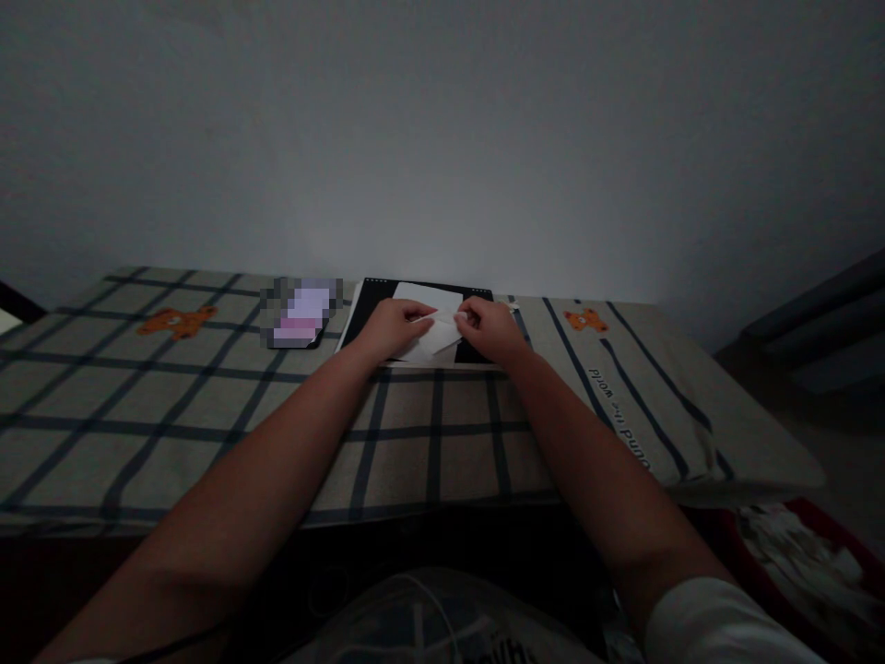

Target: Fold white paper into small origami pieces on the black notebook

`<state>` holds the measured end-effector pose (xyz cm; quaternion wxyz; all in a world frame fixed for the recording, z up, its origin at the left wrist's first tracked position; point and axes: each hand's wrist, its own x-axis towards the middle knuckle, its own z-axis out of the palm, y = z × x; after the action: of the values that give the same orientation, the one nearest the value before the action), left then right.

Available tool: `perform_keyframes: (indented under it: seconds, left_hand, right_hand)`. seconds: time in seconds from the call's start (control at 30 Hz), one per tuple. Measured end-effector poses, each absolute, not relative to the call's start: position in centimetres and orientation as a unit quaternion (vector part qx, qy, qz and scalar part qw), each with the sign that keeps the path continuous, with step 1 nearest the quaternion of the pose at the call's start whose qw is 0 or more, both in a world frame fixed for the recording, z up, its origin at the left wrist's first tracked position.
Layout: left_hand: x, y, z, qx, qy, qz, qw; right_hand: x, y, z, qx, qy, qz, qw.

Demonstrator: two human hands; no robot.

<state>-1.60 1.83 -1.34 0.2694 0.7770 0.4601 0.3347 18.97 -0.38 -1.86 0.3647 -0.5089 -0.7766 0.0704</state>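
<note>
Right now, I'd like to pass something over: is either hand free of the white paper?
No, the left hand and the right hand both have fingers on the white paper.

Wall (442,138): plain, grey, is rising directly behind the table. Table (435,461): is wearing a pale cloth with dark checked lines, orange animal prints (178,322) and, at right, dark lettering (618,418). Dark shape (822,318), right edge: is standing beyond the table, identity unclear. Light: dim, is falling strongest on the wall's middle, is fading toward the corners.
</note>
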Motion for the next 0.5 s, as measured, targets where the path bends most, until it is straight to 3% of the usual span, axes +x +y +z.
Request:
perform_keyframes:
  seconds: [0.27,0.5]
  left_hand:
    - [-1.59,1.86,-1.48,0.766,0.463,0.339,0.291]
    - [-1.67,2.26,-1.73,0.734,0.469,0.361,0.334]
  right_hand:
    - [18.81,-0.22,-2.07,-0.471,-0.787,0.081,0.39]
    - [19.07,0.21,-2.55,-0.404,-0.846,0.082,0.339]
